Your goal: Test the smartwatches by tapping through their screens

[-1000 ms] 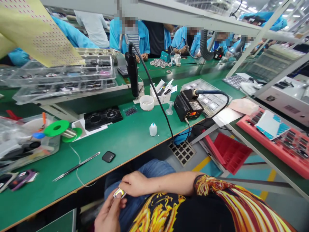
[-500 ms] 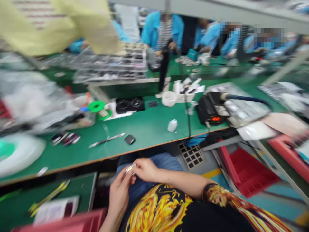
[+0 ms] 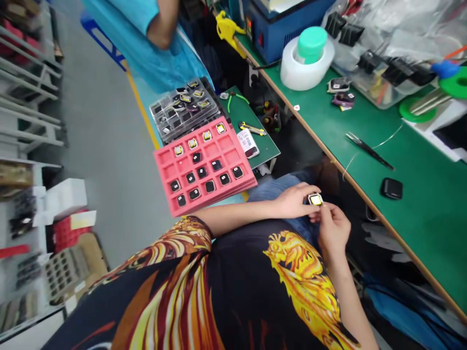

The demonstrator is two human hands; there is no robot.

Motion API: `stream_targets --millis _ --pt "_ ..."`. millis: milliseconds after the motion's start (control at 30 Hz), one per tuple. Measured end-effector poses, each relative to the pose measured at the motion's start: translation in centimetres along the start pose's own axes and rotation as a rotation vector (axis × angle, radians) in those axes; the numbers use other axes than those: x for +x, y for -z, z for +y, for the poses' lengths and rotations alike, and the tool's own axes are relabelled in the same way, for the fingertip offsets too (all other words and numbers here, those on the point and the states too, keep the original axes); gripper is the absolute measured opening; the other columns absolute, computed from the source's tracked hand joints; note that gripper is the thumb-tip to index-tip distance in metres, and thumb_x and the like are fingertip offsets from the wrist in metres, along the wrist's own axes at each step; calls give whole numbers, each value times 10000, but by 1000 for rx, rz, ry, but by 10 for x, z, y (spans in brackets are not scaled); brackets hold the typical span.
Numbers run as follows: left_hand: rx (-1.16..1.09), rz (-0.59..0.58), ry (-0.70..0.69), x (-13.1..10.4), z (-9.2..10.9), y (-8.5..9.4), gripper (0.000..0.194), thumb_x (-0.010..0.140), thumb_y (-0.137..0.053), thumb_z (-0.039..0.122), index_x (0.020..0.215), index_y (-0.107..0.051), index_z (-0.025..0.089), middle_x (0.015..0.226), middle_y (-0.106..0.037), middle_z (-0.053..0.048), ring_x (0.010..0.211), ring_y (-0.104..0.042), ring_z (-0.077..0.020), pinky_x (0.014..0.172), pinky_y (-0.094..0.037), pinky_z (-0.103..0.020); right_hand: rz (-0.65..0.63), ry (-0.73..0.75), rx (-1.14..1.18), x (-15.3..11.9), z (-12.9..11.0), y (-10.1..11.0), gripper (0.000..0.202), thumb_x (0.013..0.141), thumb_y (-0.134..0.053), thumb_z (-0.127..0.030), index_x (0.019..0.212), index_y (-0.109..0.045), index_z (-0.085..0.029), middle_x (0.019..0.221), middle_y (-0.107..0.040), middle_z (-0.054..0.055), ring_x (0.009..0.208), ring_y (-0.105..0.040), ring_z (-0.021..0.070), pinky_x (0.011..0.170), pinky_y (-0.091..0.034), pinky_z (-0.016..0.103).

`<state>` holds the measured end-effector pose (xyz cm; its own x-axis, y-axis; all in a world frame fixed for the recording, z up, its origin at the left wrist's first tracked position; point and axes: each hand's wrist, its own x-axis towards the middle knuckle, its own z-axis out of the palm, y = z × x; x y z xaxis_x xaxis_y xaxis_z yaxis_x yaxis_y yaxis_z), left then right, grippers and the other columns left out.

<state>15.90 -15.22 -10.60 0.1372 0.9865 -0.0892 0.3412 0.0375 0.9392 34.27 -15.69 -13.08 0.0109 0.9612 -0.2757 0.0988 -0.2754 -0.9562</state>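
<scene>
Over my lap, my left hand (image 3: 294,200) grips a small smartwatch case (image 3: 315,200) between thumb and fingers. Its pale face is edged in yellow and silver. The fingertips of my right hand (image 3: 333,226) pinch the near edge of the same case. To the left lies a pink compartment tray (image 3: 175,170), its pockets holding several black watch bodies and a row of yellow-edged ones. On the green bench (image 3: 430,218) to the right rest a black watch body (image 3: 392,188) and tweezers (image 3: 369,149).
Behind the pink tray sits a clear compartment box (image 3: 171,127) of watch parts. A yellow cutter (image 3: 252,128) and a white package (image 3: 248,143) lie on a low green table. A tape roll (image 3: 302,73) stands at the bench edge. A blue-clad person (image 3: 146,63) is nearby.
My view has swung left, bringing the pink tray and the aisle into sight. Both hands still hold the watch case together, now with its face towards me.
</scene>
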Motion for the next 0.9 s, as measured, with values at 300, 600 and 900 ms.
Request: stream_targets --millis 300,600,900 --pt "474 -168 -229 -3 3 18 476 1026 -645 292 1435 -637 48 1318 -684 -199 1248 -669 -318 1103 -540 -426 -154 -148 123 -2 10 -9 503 814 -911 -566 1030 -753 -139 831 -752 71 625 -707 173 567 -614 266" --pt "616 362 15 -69 -24 219 465 912 -665 179 1377 -671 179 1240 -726 -113 1091 -695 -240 1039 -570 -412 -156 -196 -103 74 70 8 668 753 -863 -710 1074 -746 -135 944 -787 116 759 -745 161 618 -604 201" --pt "913 568 754 -222 -97 387 504 782 -785 215 1279 -771 135 1102 -766 -69 953 -641 -234 880 -511 -321 -250 -273 -246 106 125 13 535 768 -849 -615 1018 -734 -157 830 -746 58 688 -693 161 605 -573 227"
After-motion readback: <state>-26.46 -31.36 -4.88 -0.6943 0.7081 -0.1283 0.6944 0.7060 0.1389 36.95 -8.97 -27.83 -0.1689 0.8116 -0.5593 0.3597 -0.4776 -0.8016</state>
